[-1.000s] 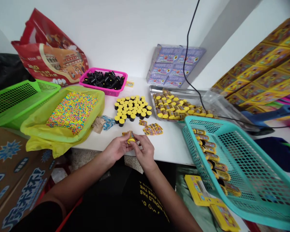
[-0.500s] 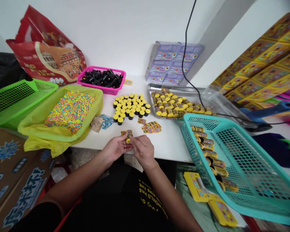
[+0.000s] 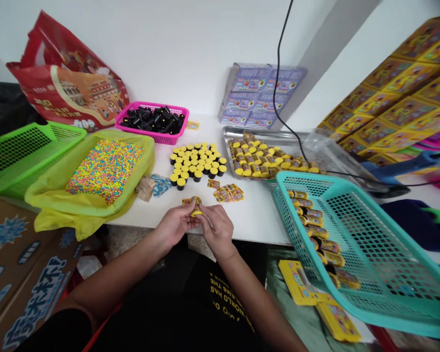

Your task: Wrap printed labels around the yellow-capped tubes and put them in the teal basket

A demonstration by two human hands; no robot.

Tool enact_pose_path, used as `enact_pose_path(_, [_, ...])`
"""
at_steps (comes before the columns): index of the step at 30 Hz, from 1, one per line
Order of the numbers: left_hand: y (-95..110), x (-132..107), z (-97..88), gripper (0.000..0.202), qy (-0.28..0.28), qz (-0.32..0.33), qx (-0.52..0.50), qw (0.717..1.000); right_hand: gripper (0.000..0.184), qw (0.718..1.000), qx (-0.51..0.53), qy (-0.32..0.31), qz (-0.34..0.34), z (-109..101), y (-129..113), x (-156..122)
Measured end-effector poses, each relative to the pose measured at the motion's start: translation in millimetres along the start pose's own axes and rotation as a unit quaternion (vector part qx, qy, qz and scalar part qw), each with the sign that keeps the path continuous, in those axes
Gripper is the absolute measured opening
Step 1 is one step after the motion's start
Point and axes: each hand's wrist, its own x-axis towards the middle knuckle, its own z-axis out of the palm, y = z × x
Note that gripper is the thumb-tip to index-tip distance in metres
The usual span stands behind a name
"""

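Observation:
Close to the table's front edge, my left hand [image 3: 176,225] and my right hand [image 3: 217,226] both grip one small yellow-capped canister [image 3: 196,207] with a printed label around it. The canister's far end is partly hidden by my fingers, and a bit of printed label shows beside my left fingertips. Just beyond my hands lies a loose pile of printed labels [image 3: 229,193], with a single label [image 3: 213,184] apart from it. Farther back, black canisters with yellow caps [image 3: 198,161] stand upright in a cluster.
A yellow-lined basin of colourful candy beads [image 3: 104,168] stands left, behind it a pink basket [image 3: 122,122] of black canisters. A metal tray [image 3: 230,146] holds labelled canisters. A turquoise basket [image 3: 355,186] juts over the table edge at right. A black cable [image 3: 277,73] hangs down.
The canister has turned a little between my fingers, its yellow cap now facing nearer to me. Both hands stay in nearly the same place, and the view has shifted slightly.

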Motion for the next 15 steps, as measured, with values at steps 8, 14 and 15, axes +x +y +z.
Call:
enact_pose_path(8, [-4.1, 0.4, -0.2, 0.016, -0.005, -0.012, -0.002, 1.0, 0.039, 0.993, -0.07, -0.016, -0.09, -2.7, 7.2, -4.8])
enact_pose_path(14, [0.0, 0.4, 3.2, 0.02, -0.011, -0.006, -0.008, 1.0, 0.031, 0.996, -0.078, -0.016, -0.046, -5.0, 3.7, -4.5])
enact_pose_path(15, [0.1, 0.5, 3.5, 0.019, -0.003, 0.002, -0.01, 1.0, 0.031, 0.997, -0.069, -0.005, -0.03, -4.4, 2.9, -4.6])
